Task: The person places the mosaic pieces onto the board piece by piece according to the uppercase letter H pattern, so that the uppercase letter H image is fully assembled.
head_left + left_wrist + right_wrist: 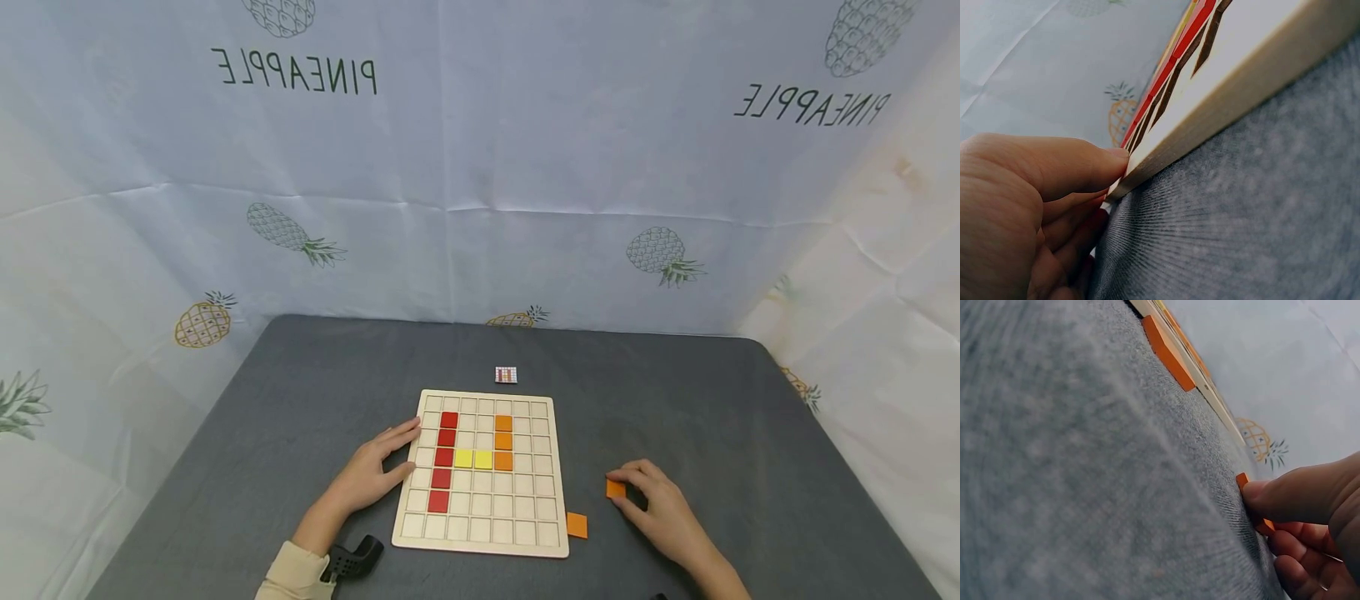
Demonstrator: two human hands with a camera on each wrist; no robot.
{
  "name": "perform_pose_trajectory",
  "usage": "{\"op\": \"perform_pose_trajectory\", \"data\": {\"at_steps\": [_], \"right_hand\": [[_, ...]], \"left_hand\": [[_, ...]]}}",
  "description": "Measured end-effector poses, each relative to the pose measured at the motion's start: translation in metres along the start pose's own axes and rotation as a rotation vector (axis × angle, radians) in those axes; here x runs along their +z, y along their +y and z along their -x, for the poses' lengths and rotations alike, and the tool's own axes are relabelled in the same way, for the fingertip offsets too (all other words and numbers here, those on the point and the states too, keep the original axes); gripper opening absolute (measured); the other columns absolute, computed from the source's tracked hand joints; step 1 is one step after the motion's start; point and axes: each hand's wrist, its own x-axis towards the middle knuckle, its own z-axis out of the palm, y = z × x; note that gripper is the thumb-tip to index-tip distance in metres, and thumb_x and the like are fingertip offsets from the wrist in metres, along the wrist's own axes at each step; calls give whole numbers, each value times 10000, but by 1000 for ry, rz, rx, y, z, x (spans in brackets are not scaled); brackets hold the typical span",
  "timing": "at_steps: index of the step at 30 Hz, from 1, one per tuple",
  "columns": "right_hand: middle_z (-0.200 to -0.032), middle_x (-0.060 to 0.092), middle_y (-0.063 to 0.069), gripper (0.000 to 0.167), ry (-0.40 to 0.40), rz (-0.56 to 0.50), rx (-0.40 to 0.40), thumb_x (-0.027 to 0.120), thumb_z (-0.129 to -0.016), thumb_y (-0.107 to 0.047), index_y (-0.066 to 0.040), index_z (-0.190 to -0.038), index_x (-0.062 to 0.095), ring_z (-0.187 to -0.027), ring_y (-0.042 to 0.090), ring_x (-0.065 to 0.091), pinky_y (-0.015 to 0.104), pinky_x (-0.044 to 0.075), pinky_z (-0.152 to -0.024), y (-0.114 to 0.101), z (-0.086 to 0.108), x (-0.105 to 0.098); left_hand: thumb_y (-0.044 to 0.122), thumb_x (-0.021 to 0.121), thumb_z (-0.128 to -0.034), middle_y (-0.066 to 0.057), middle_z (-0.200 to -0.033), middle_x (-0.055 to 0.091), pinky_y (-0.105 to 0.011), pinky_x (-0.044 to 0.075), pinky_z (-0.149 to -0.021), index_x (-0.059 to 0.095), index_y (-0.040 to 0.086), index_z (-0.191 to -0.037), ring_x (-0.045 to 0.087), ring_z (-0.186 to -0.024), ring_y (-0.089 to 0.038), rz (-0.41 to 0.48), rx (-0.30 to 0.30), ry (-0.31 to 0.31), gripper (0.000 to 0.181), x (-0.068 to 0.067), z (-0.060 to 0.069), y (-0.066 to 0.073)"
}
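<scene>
A pale wooden grid board (480,548) lies on the dark table in the head view. Its cells hold a column of red square tiles (444,457), two yellow tiles (473,459) and a shorter column of orange tiles (503,442). My left hand (367,475) touches the board's left edge with thumb and fingertips, the fingers fairly straight. To the right of the board, my right hand (663,510) pinches an orange tile (1264,524) between thumb and fingers, low at the table surface. Another orange tile (577,525) lies against the board's lower right edge.
A small printed pattern card (506,375) lies behind the board. Dark table surface (660,383) extends on both sides. A white curtain with pineapple prints (480,167) hangs at the table's back and sides. A black strap device (356,557) sits on my left wrist.
</scene>
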Motion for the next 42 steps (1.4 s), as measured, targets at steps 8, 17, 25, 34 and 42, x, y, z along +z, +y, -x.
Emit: {"op": "perform_pose_trajectory", "data": {"at_steps": [8,17,25,34,42], "right_hand": [[-972,580,-153,286,-29,-14,18,781,-759,-128,-188,-1031,714,-861,48,570,267,514,-724,-4,-3,3],[-989,576,-164,278,-57,-88,-96,774,-775,-151,-171,-1046,716,-864,-1,562,248,523,-727,-23,-17,13],[-1050,577,-124,268,-144,-143,-213,720,-843,-227,-150,-1098,691,-940,71,576,279,521,-775,-51,-29,29],[-1011,578,-98,255,-140,-144,-342,738,-824,-180,-147,-1074,707,-829,10,489,202,475,-700,-80,-42,49],[-992,572,-91,223,-118,-84,-393,734,-825,-189,-151,-1044,711,-845,16,483,194,484,-723,-93,-48,62]], "left_hand": [[213,660,-886,-60,-1461,452,-559,376,-1034,530,53,-1358,413,-1340,-330,9,-3,-3,515,-1,-1,0],[219,670,-875,-34,-1469,443,-547,358,-1060,527,70,-1365,406,-1352,-294,19,-26,-18,531,-1,0,-3],[236,662,-883,-21,-1474,436,-550,352,-1065,523,83,-1371,397,-1359,-296,17,-46,-25,531,1,0,-3],[201,672,-871,-25,-1471,440,-546,335,-1081,528,75,-1365,400,-1357,-289,24,-36,-16,530,0,0,-4],[201,674,-872,-26,-1472,440,-544,367,-1053,527,73,-1365,404,-1354,-296,22,-28,-9,530,0,0,-4]]}}
